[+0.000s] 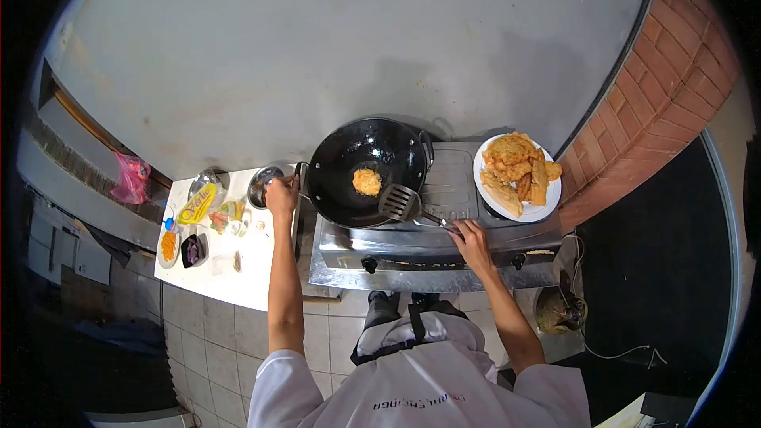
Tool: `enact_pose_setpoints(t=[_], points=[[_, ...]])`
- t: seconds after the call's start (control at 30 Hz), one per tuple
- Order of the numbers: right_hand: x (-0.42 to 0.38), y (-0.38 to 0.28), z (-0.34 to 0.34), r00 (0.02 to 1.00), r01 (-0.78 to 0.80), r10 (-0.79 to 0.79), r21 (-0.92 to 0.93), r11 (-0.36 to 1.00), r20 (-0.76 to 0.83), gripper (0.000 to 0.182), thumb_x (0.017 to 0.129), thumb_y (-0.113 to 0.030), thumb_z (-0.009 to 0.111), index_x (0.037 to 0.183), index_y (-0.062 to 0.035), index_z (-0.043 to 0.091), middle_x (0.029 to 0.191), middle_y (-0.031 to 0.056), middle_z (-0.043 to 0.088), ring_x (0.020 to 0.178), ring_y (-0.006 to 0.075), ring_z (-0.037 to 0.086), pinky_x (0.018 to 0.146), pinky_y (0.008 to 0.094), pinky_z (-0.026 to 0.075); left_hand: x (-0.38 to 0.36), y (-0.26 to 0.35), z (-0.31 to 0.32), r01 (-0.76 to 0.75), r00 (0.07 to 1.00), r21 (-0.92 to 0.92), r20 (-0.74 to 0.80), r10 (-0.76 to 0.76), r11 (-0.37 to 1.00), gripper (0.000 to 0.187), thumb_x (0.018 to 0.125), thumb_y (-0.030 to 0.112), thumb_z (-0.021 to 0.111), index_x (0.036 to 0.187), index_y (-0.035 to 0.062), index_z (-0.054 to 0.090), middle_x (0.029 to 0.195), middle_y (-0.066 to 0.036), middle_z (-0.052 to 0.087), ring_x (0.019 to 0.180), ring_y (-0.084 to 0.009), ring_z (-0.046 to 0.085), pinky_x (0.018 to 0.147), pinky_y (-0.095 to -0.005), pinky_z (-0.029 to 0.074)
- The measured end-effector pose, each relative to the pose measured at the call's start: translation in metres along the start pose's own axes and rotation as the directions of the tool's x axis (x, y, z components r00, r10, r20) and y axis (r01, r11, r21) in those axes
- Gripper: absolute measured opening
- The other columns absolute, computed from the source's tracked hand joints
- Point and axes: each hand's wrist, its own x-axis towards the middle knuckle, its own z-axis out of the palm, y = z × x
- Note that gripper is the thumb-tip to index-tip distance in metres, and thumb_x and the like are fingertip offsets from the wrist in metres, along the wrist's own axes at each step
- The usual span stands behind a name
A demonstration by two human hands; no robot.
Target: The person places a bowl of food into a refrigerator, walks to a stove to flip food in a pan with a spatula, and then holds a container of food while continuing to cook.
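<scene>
A black wok (333,154) sits on the stove, with one small golden fried piece (366,182) lying near the middle of its bottom. My left hand (281,195) is closed at the wok's left side, on its handle. In my right hand (471,242) is the handle of a slotted spatula (398,203). Its dark slotted blade reaches over the wok's right part, just beside the fried piece and apart from it. A white plate (547,208) piled with golden fried food (511,162) stands to the right of the wok.
On the white table (254,273) at left are a metal bowl (261,182), a yellow packet (196,204), a dark bowl (193,251) with purple pieces and a dish of orange shreds (169,246). The metal stove (436,246) has front knobs. A brick pillar (634,111) rises at right.
</scene>
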Motion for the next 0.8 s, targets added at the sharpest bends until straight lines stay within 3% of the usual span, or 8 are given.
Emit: enact_pose_setpoints(t=[0.4, 0.57, 0.8], points=[[-0.003, -0.004, 0.002, 0.996, -0.083, 0.084, -0.024, 0.996, 0.029, 0.039, 0.075, -0.007, 0.071, 0.11, 0.0044, 0.059, 0.099, 0.0193, 0.059, 0.094, 0.0357, 0.055, 0.082, 0.0416, 0.045, -0.002, 0.0, 0.0, 0.011, 1.0, 0.005, -0.028, -0.011, 1.0, 0.025, 0.081, 0.036, 0.067, 0.095, 0.0162, 0.074, 0.074, -0.014, 0.067, 0.072, -0.0343, 0.066, 0.067, -0.0423, 0.052], [-0.005, 0.001, 0.011, 1.0, -0.02, 0.02, -0.032, 0.999, 0.007, 0.038, 0.074, -0.006, 0.071, 0.108, 0.0042, 0.059, 0.097, 0.0185, 0.059, 0.09, 0.0367, 0.054, 0.08, 0.0415, 0.045, -0.002, 0.0, 0.0, 0.014, 0.999, 0.005, 0.04, -0.014, 1.0, 0.026, 0.081, 0.036, 0.067, 0.098, 0.0181, 0.073, 0.073, -0.013, 0.067, 0.072, -0.0344, 0.065, 0.069, -0.0424, 0.052], [-0.009, -0.003, 0.012, 0.999, -0.036, 0.034, -0.072, 0.997, -0.021, 0.039, 0.072, -0.005, 0.072, 0.108, 0.0038, 0.059, 0.098, 0.0171, 0.057, 0.093, 0.0351, 0.053, 0.082, 0.0404, 0.044, -0.007, 0.0, -0.004, -0.024, 0.999, -0.051, 0.021, 0.026, 0.998, 0.028, 0.081, 0.036, 0.067, 0.1, 0.0161, 0.072, 0.073, -0.015, 0.067, 0.073, -0.034, 0.065, 0.069, -0.0424, 0.051]])
